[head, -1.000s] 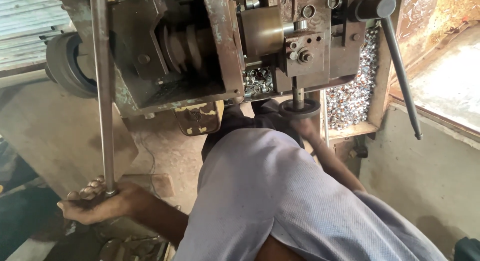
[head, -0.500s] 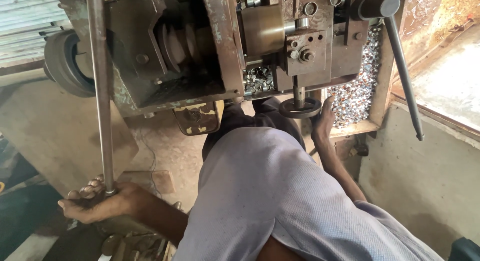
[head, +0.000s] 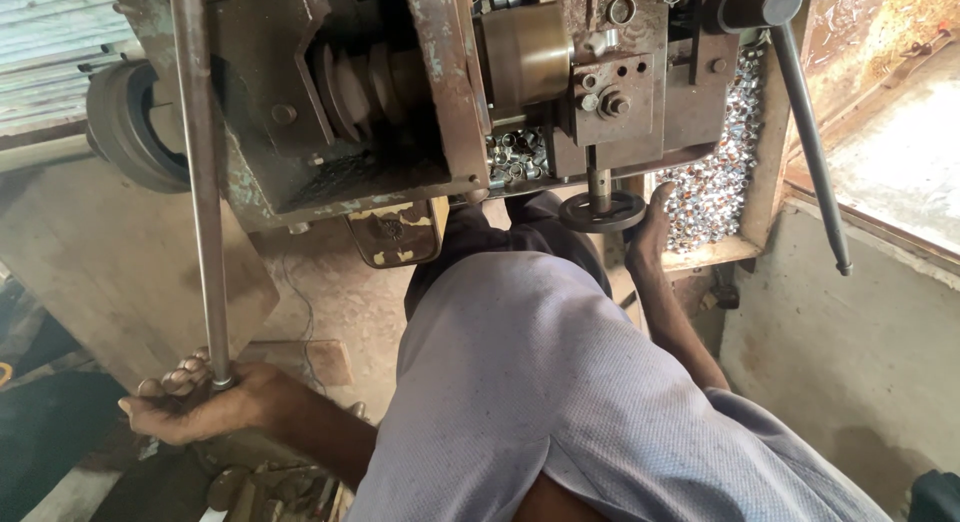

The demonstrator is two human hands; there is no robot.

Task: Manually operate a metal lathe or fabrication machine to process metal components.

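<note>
My left hand (head: 195, 407) is low at the left, palm up and cupped around several small metal parts (head: 185, 374). The lower end of a long steel rod (head: 200, 182) rests against that hand. My right hand (head: 650, 227) reaches up beside a small dark handwheel (head: 600, 212) under the rusty machine (head: 440, 92). It touches the edge of a tray of shiny metal nuts (head: 715, 182). Its fingertips are hidden, so its grip is unclear. My grey-clad torso (head: 560, 402) fills the lower middle.
A long lever with a knob (head: 805, 132) hangs down at the right of the machine. A pulley wheel (head: 125, 127) sticks out at its left. More nuts (head: 515, 157) lie inside the machine. Scrap metal (head: 270, 487) litters the floor below.
My right hand has moved right, from under the handwheel to beside it at the tray of nuts. My left hand has stayed at the rod's end.
</note>
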